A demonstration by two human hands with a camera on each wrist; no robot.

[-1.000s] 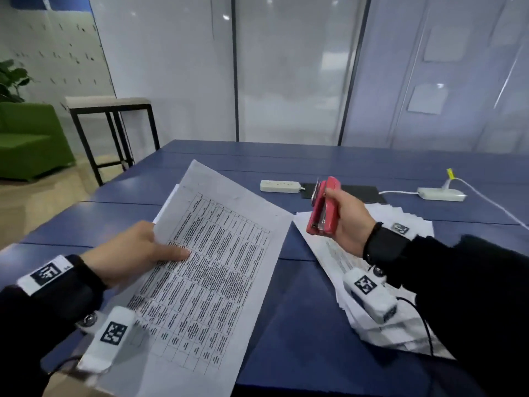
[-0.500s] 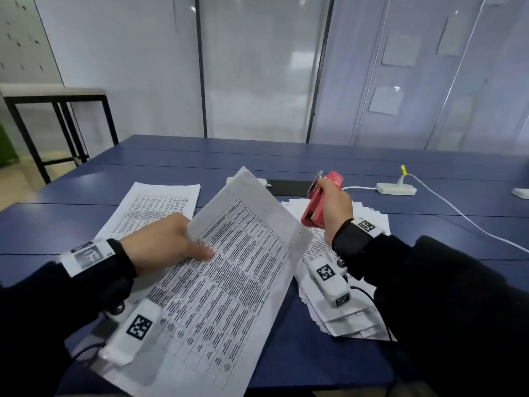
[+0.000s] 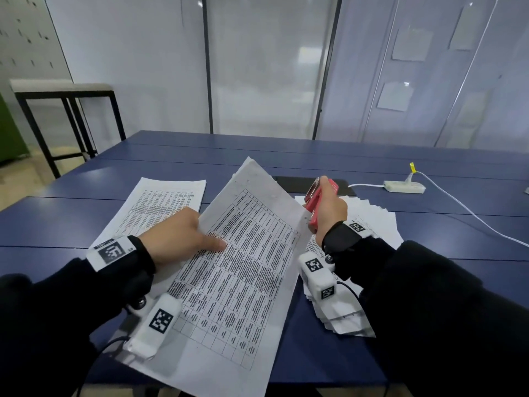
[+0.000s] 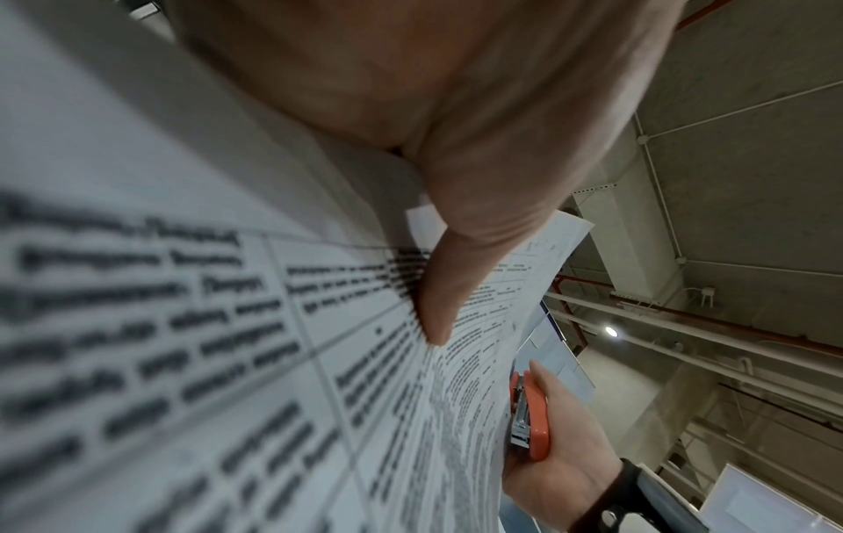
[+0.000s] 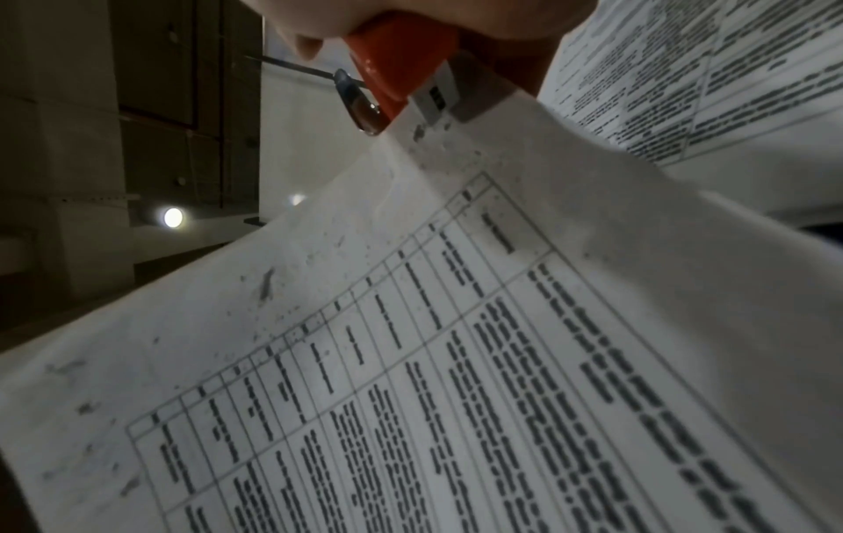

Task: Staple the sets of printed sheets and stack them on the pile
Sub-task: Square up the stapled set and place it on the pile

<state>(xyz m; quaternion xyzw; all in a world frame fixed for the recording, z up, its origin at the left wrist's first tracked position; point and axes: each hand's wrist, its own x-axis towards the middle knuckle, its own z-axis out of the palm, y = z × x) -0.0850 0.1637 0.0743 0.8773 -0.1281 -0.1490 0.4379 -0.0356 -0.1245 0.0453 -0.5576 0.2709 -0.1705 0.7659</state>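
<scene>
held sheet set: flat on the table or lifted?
Lifted. The left hand pinches the sheet set tilted above the table, its corner at the red stapler the right hand grips.

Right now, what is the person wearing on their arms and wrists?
Black sleeves cover both arms. Each wrist has a black strap carrying a white tag printed with a black square pattern, plus a small white camera box bearing similar patterns and a thin black cable.

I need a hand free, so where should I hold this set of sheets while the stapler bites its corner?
Keep the left hand on the set of sheets at its left edge, thumb on top; the stapler is at the far right corner.
</scene>
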